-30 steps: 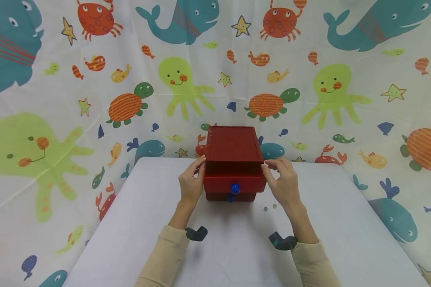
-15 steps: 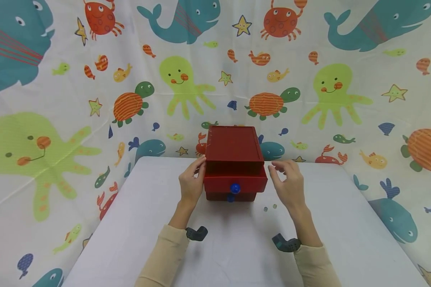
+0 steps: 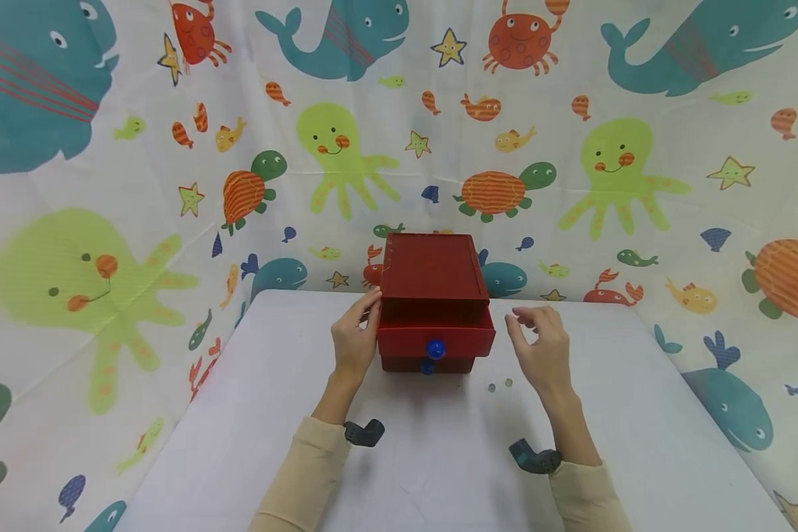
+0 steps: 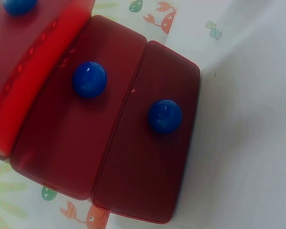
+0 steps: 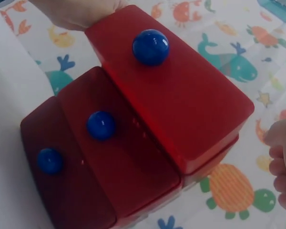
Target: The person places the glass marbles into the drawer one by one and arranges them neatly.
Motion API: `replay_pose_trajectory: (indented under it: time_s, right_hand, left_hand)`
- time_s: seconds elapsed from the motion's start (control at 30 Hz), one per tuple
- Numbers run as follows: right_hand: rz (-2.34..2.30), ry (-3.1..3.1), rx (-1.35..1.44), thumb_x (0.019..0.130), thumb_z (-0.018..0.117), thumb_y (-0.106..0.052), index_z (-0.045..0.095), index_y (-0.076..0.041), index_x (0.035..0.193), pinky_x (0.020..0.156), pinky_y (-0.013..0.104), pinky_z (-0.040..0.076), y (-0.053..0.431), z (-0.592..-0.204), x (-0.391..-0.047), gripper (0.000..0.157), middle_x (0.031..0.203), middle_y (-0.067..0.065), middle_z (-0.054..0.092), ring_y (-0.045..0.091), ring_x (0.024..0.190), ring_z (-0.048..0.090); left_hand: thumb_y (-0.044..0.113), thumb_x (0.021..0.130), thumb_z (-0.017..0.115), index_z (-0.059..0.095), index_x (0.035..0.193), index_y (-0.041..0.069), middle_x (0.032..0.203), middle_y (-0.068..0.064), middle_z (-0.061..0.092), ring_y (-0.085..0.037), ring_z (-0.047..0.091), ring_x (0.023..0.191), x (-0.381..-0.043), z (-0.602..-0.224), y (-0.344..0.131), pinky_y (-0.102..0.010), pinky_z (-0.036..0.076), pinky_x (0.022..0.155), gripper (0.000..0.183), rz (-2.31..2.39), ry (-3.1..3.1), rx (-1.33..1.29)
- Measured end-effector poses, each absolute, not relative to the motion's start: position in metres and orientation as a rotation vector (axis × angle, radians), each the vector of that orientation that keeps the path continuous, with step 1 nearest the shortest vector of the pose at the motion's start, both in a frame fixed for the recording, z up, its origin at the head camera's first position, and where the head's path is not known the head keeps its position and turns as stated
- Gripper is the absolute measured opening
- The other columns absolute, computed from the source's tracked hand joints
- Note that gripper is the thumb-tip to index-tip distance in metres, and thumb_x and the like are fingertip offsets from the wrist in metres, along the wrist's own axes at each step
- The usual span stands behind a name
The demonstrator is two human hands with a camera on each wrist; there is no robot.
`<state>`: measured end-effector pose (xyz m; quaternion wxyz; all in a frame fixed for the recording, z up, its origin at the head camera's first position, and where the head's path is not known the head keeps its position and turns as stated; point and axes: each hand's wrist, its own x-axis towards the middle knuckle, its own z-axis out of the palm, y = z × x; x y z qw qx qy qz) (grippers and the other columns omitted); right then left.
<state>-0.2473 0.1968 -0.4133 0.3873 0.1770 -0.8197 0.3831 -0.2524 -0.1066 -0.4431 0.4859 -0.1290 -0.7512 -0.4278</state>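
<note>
A small red cabinet [image 3: 432, 266] with round blue knobs stands at the table's back; its top drawer [image 3: 412, 342] is pulled partly out. The lower drawers sit closed, as the left wrist view shows with the middle drawer [image 4: 62, 129] and the bottom drawer [image 4: 143, 157]. My left hand [image 3: 355, 343] rests its fingertips against the left side, by the top drawer. To the right, apart from the cabinet, my right hand [image 3: 543, 347] is raised with loosely bent fingers and nothing between thumb and fingertips. In the right wrist view, part of the right hand [image 5: 283, 164] shows at the edge.
Two small, pale, rounded pieces, a bluish one [image 3: 492, 388] and a greenish one [image 3: 508, 383], lie on the white table [image 3: 432, 473] in front of the cabinet's right side. A curtain [image 3: 386, 44] printed with sea animals hangs behind and at both sides.
My right hand has come off the drawer's right side and moved a little to the right. The left hand, cabinet and pulled-out drawer look much the same.
</note>
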Motion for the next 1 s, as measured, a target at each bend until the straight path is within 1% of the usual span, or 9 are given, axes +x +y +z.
replay_pose_trajectory:
  time_s: [0.13,0.23,0.3,0.37,0.47,0.53,0.7,0.9,1.0]
  right_hand:
    - [0.969,-2.113,0.425,0.091,0.073,-0.015,0.071,-0.001,0.107,0.080,-0.001,0.038,0.199,-0.419,-0.246,0.021,0.097,0.013,0.068,0.023,0.088,0.062]
    - [0.971,-2.135,0.403,0.091,0.073,-0.015,0.071,-0.001,0.107,0.079,0.001,0.040,0.200,-0.423,-0.245,0.021,0.097,0.013,0.068,0.024,0.088,0.062]
    - [0.969,-2.149,0.389,0.092,0.073,-0.016,0.071,-0.001,0.107,0.078,0.010,0.048,0.201,-0.426,-0.245,0.021,0.096,0.012,0.068,0.024,0.088,0.062]
    - [0.973,-2.163,0.379,0.092,0.073,-0.016,0.071,-0.001,0.107,0.076,0.024,0.055,0.201,-0.429,-0.245,0.022,0.096,0.013,0.068,0.024,0.088,0.062]
    - [0.976,-2.179,0.370,0.092,0.073,-0.016,0.070,0.000,0.107,0.074,0.043,0.059,0.202,-0.434,-0.246,0.022,0.096,0.013,0.067,0.025,0.088,0.062]
    - [0.978,-2.193,0.358,0.092,0.073,-0.017,0.070,0.000,0.106,0.073,0.044,0.059,0.203,-0.438,-0.246,0.022,0.095,0.013,0.067,0.025,0.087,0.062]
    - [0.978,-2.237,0.315,0.092,0.072,-0.018,0.070,-0.002,0.107,0.071,0.035,0.057,0.205,-0.448,-0.247,0.021,0.095,0.012,0.067,0.023,0.086,0.062]
    - [0.986,-2.260,0.306,0.092,0.072,-0.016,0.070,-0.001,0.107,0.072,0.043,0.058,0.207,-0.459,-0.248,0.021,0.094,0.013,0.067,0.025,0.086,0.062]
    - [0.982,-2.268,0.301,0.092,0.072,-0.015,0.070,-0.001,0.107,0.072,0.044,0.057,0.208,-0.465,-0.249,0.021,0.094,0.013,0.067,0.025,0.086,0.062]
  left_hand:
    - [0.006,0.096,0.066,0.073,0.116,0.000,0.118,-0.018,0.073,-0.027,0.074,0.106,-0.252,-0.442,-0.106,-0.028,0.063,0.081,0.022,-1.030,-1.828,-0.317]
    - [0.006,0.096,0.066,0.073,0.116,0.000,0.117,-0.019,0.074,-0.027,0.074,0.104,-0.252,-0.441,-0.106,-0.031,0.063,0.079,0.022,-1.015,-1.827,-0.318]
    - [0.006,0.096,0.066,0.073,0.116,0.000,0.117,-0.019,0.074,-0.027,0.074,0.104,-0.252,-0.441,-0.106,-0.031,0.063,0.079,0.022,-1.013,-1.829,-0.316]
    - [0.006,0.096,0.066,0.073,0.116,0.000,0.117,-0.018,0.074,-0.026,0.074,0.103,-0.252,-0.441,-0.106,-0.031,0.063,0.079,0.022,-1.013,-1.830,-0.313]
    - [0.006,0.096,0.066,0.073,0.116,0.001,0.118,-0.016,0.074,-0.026,0.074,0.103,-0.252,-0.441,-0.106,-0.030,0.063,0.080,0.022,-1.015,-1.831,-0.308]
    - [0.006,0.096,0.066,0.073,0.116,0.001,0.118,-0.014,0.074,-0.026,0.074,0.102,-0.252,-0.441,-0.106,-0.030,0.063,0.080,0.022,-1.012,-1.829,-0.307]
    - [0.008,0.096,0.066,0.072,0.117,0.001,0.120,-0.012,0.074,-0.025,0.074,0.103,-0.252,-0.441,-0.106,-0.031,0.063,0.080,0.023,-1.009,-1.833,-0.318]
    - [0.011,0.098,0.065,0.073,0.117,0.002,0.120,-0.011,0.074,-0.024,0.074,0.105,-0.252,-0.442,-0.106,-0.032,0.063,0.082,0.023,-1.013,-1.853,-0.304]
    - [0.011,0.098,0.064,0.073,0.117,0.002,0.120,-0.011,0.074,-0.024,0.074,0.105,-0.253,-0.442,-0.106,-0.032,0.064,0.081,0.023,-1.009,-1.857,-0.300]
